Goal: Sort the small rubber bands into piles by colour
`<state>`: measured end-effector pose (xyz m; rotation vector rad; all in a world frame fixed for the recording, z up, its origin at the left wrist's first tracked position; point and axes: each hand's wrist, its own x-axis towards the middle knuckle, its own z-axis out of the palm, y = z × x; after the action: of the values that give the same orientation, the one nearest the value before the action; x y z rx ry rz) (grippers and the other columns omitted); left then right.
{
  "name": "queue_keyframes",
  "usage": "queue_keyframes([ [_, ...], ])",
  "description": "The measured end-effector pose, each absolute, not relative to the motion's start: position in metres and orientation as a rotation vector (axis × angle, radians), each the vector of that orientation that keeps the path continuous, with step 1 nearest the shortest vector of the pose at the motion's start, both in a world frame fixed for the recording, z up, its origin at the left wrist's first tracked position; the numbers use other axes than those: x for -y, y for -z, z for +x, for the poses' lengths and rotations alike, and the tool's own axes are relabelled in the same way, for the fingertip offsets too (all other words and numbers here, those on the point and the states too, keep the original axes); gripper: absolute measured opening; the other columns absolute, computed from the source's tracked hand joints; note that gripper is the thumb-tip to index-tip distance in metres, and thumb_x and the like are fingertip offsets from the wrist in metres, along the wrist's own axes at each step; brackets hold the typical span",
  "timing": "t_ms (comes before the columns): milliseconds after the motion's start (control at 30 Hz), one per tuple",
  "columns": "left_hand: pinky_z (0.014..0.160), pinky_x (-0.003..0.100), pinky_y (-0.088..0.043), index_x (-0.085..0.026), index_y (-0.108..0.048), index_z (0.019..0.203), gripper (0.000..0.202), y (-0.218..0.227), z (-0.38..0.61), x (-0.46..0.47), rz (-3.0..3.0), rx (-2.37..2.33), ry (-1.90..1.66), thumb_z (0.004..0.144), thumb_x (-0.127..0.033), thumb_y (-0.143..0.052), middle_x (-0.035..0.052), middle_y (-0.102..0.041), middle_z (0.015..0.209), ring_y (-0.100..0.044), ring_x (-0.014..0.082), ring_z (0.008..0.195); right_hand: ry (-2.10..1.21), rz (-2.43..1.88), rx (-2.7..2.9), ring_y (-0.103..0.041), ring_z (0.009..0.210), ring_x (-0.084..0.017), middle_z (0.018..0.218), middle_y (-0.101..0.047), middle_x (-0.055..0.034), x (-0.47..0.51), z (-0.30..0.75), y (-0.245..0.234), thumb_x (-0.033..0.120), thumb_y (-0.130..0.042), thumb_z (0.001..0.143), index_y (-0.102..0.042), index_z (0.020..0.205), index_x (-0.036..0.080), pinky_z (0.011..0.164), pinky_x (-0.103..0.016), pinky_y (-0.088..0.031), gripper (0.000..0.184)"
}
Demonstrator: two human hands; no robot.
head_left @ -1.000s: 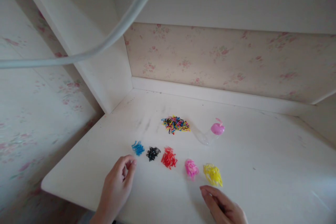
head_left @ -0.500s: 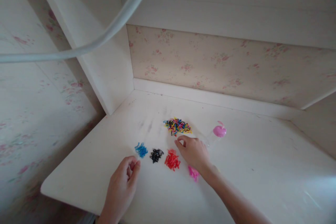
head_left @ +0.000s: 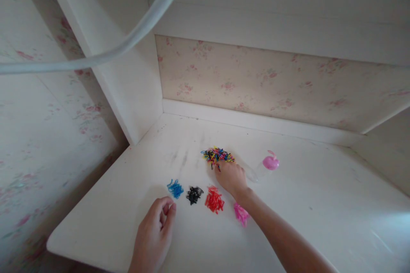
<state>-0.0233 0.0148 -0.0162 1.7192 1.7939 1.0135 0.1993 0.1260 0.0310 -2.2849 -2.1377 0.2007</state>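
Note:
My right hand [head_left: 231, 178] reaches to the near edge of a mixed pile of small coloured rubber bands [head_left: 218, 154], its fingers curled down against the bands and their tips partly hidden. My left hand [head_left: 156, 226] rests just nearer than a small heap of blue rubber bands [head_left: 175, 188], fingers bent in and thumb against them; anything inside is out of sight. In a row to the right lie black rubber bands [head_left: 194, 195], red rubber bands [head_left: 214, 199] and pink rubber bands [head_left: 241, 214], the pink ones beside my right forearm.
Behind my right hand a clear container [head_left: 252, 175] lies on the white desk [head_left: 105, 204], near a pink apple-shaped lid [head_left: 270, 162]. A white panel [head_left: 141, 81] stands at the left. A pale curved tube [head_left: 128, 45] crosses the upper left view.
My right hand has gone from just short of the mixed pile down onto its near edge, fingers curling under. My left hand stays nearly still, and the view has shifted slightly.

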Motion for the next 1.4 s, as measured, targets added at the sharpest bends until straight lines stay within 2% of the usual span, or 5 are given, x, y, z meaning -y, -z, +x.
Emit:
queue_keyframes([
  [200, 0.054, 0.024, -0.048, -0.022, -0.057, 0.089, 0.026, 0.017, -0.024, -0.014, 1.736, -1.796, -1.011, 0.089, -0.046, -0.045, -0.0021, -0.06, 0.066, -0.056, 0.0133, 0.053, -0.2, -2.302, 2.121, -0.067, 0.088, -0.026, 0.093, -0.071, -0.0112, -0.124, 0.206, -0.033, 0.028, -0.039, 0.089, -0.071, 0.099, 0.021, 0.075, -0.035, -0.048, 0.034],
  [767, 0.056, 0.024, -0.048, -0.022, -0.059, 0.088, 0.024, 0.015, -0.023, -0.015, 1.76, -1.802, -0.991, 0.088, -0.043, -0.046, -0.0017, -0.061, 0.067, -0.058, 0.0138, 0.055, -0.305, -2.262, 2.035, -0.066, 0.092, -0.023, 0.098, -0.072, -0.0064, -0.124, 0.223, -0.03, 0.039, -0.042, 0.092, -0.07, 0.109, 0.03, 0.078, -0.032, -0.047, 0.033],
  [1033, 0.055, 0.024, -0.048, -0.022, -0.06, 0.088, 0.025, 0.015, -0.023, -0.016, 1.763, -1.81, -1.013, 0.088, -0.044, -0.047, -0.0017, -0.062, 0.067, -0.057, 0.014, 0.054, -0.274, -2.264, 1.97, -0.067, 0.089, -0.022, 0.096, -0.073, -0.0077, -0.126, 0.234, -0.03, 0.044, -0.038, 0.094, -0.071, 0.106, 0.027, 0.072, -0.027, -0.045, 0.039],
  [1233, 0.055, 0.024, -0.048, -0.022, -0.06, 0.089, 0.025, 0.015, -0.023, -0.016, 1.758, -1.825, -0.984, 0.088, -0.044, -0.047, -0.0017, -0.062, 0.067, -0.057, 0.0139, 0.053, -0.255, -2.199, 1.934, -0.067, 0.082, -0.019, 0.088, -0.073, -0.0045, -0.114, 0.24, -0.037, 0.044, -0.035, 0.095, -0.072, 0.101, 0.028, 0.067, -0.023, -0.041, 0.04],
  [1400, 0.055, 0.024, -0.048, -0.022, -0.059, 0.088, 0.026, 0.015, -0.023, -0.015, 1.767, -1.813, -0.977, 0.088, -0.044, -0.046, -0.0024, -0.06, 0.066, -0.057, 0.0136, 0.053, -0.322, -2.027, 1.884, -0.065, 0.064, -0.015, 0.071, -0.072, -0.0009, -0.076, 0.249, -0.042, 0.045, -0.034, 0.095, -0.073, 0.096, 0.026, 0.056, -0.021, -0.038, 0.043],
])
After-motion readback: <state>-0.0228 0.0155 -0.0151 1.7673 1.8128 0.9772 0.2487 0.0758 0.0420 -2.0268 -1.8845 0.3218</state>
